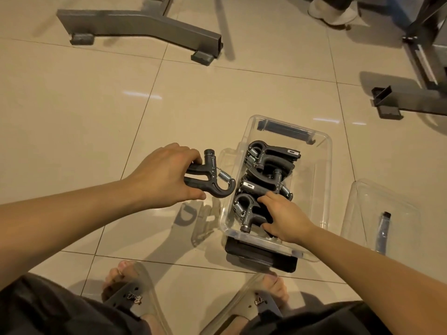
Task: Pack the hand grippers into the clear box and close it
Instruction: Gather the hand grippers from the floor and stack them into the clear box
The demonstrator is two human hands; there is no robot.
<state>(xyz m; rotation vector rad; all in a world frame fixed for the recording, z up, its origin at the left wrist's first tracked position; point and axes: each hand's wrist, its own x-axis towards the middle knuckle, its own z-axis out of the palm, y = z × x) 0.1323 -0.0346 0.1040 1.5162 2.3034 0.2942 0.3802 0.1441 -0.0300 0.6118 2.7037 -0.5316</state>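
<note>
Beige tiled floor (72, 112), clear box (324, 170) open just beyond the sandalled feet (130, 286).

The right hand (283, 218) reaches inside the box, fingers closed on the nearest hand gripper (246, 213); more lie stacked behind it. The left hand (164, 177), beside the box, clasps another gripper (210, 180) by its handles. The lid (379, 213) lies to the right; grey metal frame legs (145, 22) stand farther off.

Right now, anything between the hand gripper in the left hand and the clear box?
Nothing visible. The hand gripper in the left hand sits beside the clear box, whose top is open. The right hand rests inside on packed grippers.
</note>
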